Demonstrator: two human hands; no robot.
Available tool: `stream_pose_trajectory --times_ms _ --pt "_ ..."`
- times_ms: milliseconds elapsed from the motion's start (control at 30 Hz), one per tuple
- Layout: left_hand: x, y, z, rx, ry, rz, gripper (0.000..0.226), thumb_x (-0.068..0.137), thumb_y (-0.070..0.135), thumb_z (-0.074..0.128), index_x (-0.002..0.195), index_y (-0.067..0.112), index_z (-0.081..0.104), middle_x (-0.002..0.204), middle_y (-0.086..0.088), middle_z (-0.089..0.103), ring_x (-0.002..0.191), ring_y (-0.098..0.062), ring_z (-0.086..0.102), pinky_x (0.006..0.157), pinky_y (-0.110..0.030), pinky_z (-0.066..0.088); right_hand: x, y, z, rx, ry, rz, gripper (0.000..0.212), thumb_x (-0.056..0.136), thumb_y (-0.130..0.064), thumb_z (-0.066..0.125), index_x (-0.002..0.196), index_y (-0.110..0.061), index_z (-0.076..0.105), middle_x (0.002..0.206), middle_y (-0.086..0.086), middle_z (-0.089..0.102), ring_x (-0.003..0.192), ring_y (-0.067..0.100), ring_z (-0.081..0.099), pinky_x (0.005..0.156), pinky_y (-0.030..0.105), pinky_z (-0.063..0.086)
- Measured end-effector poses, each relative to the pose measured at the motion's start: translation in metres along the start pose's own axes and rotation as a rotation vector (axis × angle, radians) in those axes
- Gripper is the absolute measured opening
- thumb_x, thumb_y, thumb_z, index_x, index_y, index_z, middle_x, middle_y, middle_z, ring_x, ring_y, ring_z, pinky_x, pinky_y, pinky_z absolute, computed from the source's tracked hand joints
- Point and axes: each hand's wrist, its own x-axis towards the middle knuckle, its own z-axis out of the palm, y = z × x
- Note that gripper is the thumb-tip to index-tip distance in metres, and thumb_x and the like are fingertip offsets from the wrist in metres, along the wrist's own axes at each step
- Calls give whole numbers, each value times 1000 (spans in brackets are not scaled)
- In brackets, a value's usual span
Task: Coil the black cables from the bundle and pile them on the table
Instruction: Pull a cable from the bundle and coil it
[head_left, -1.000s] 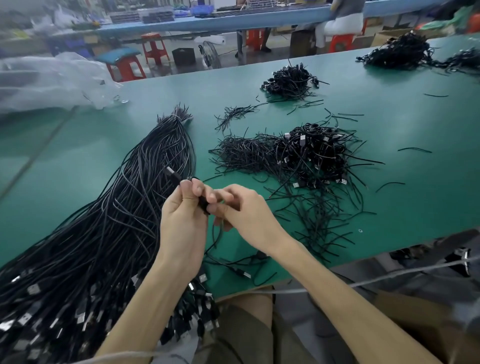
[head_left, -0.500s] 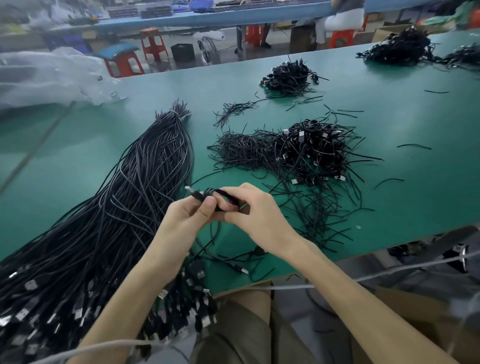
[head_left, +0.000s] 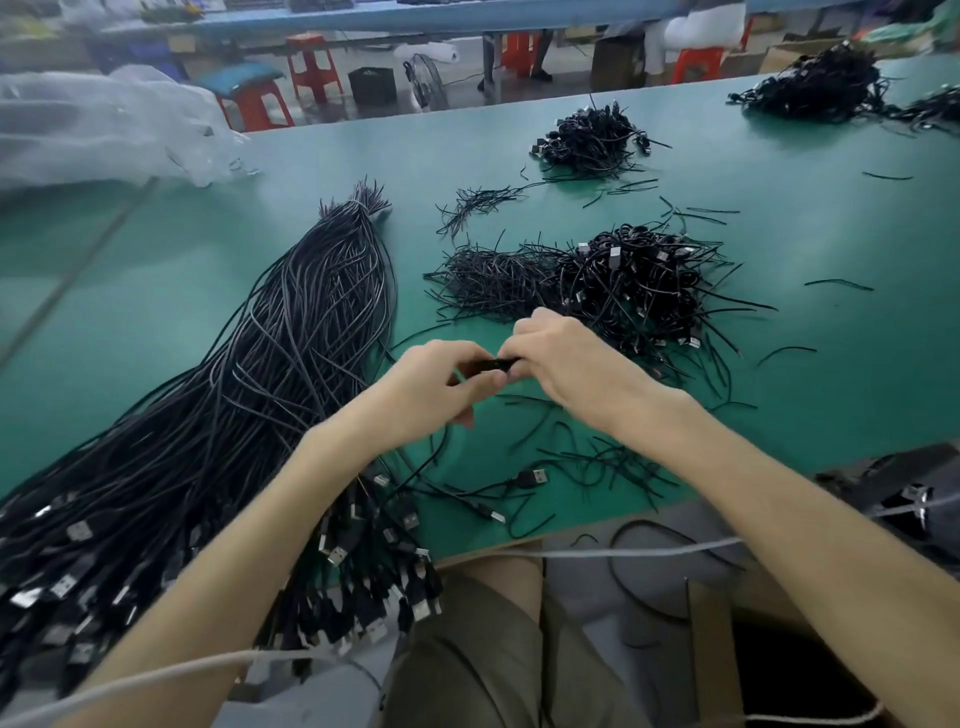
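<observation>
The left hand (head_left: 431, 387) and right hand (head_left: 566, 358) are brought together, and the fingers of both pinch one small coiled cable (head_left: 493, 364) between them. The step in hand appears to be finishing or securing this coil. The next move calls for a short carry and a release onto the pile of coiled cables (head_left: 639, 291). The held coil hovers just near-left of that pile, above the green table (head_left: 831, 364). The uncoiled bundle (head_left: 249, 405) lies well to the left of the pile.

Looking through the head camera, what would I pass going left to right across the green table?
Crumpled clear plastic sheet, long bundle of straight black cables, heap of thin black ties, pile of coiled black cables, lone thin black tie.
</observation>
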Motion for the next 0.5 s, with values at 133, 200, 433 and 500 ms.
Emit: stream_pose_trajectory --times_ms 133,200,433,500 --pt "22 4 2 267 -151 48 43 110 41 33 105 3 52 98 -11 64 84 -28 58 79 -44 50 6 7 -6 -154 -20 -52 27 95 12 52 104 -8 67 100 4 59 98 18 45 88 34 44" --pt "30 -2 4 355 -113 70 39 112 37 28 107 7 52 105 -4 64 92 -29 62 85 -48 51 8 10 -6 -159 20 -28 21 98 5 57 111 -8 66 107 5 61 105 21 49 93 35 44" --pt "52 -38 13 -14 221 -87 45 113 34 25 77 12 42 70 0 44 63 -19 39 60 -37 36 -7 24 3 -423 455 142 53 85 -25 79 127 -5 56 125 13 54 118 32 48 100 42 37" --pt "55 -46 17 -225 263 -190 44 113 31 26 73 16 37 63 3 34 54 -15 29 50 -31 26 -17 26 10 -477 444 176 40 87 -33 76 115 -10 59 115 9 55 110 29 47 95 40 37"
